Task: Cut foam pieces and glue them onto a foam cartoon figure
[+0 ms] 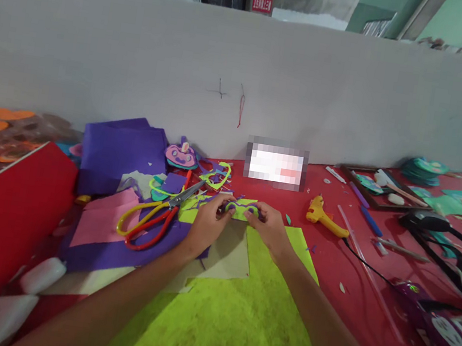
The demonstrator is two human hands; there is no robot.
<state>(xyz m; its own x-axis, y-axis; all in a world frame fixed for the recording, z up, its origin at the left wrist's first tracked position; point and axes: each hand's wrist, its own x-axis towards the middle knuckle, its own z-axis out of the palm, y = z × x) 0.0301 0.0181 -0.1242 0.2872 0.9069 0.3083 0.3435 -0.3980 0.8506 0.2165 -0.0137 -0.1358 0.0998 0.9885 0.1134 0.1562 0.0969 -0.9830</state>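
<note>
Across the bottom centre of the frame, a yellow-green sheet [230,323] lies flat under both forearms, probably as material and a working surface at once. A grey-beige sheet [230,254] overlaps it toward the middle. Just below frame centre, a small purple-and-green piece [241,211] is held by its two ends, left hand [209,220] on one side, right hand [271,226] on the other, likely to keep it level and its face in view. Fingers: each hand has thumb on the near face, fingers behind, closed down to the piece's thickness; pinch at both ends, middle uncovered. Fingers behind partly hidden, so curl is hard to tell; can't tell if the piece touches the sheet below. Left of the left hand, scissors [165,208] lie with handles toward lower left, blades partly over scraps [217,175], seemingly parked within easy reach. Under and beside them: pink sheet [105,218] and purple material. Right of centre, a yellow glue gun [328,217] lies on the red tabletop [305,198], cord trailing lower right, apparently kept off the sheets. Farther back, left of centre, a pink decorated piece [182,155] sits by a purple stack [123,151]. Behind everything, a pale partition [164,65] spans the frame; a red sign [262,4] shows at top centre.
</note>
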